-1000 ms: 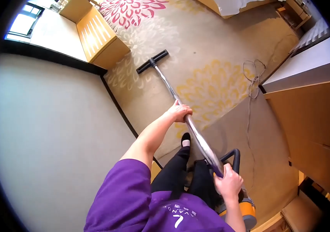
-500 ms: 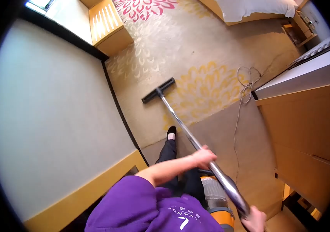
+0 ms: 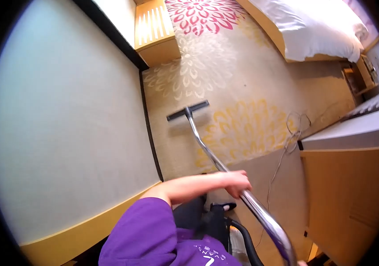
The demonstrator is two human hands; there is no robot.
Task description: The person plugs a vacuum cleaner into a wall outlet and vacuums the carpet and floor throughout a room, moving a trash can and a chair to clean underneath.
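Note:
My left hand [image 3: 237,183] is wrapped round the middle of a shiny metal vacuum wand [image 3: 262,215]. The wand runs up and to the left to a wide black floor head [image 3: 188,111] over the patterned carpet [image 3: 247,128], with a shadow below it. Only a sliver of my right hand [image 3: 302,263] shows at the bottom edge, beside the wand's lower end; its fingers are hidden. A black hose [image 3: 245,237] curves beside my legs, partly over the vacuum body.
A pale wall [image 3: 69,119] stands on the left, with a slatted wooden bench [image 3: 156,33] beyond it. The bed [image 3: 313,29] is at the upper right. A loose cable [image 3: 293,135] lies by the wooden cabinet [image 3: 349,190] on the right.
My left hand and the wand's lower end have moved down and right. The floor head was pulled nearer, then shifted slightly. My right hand has slid almost out of view.

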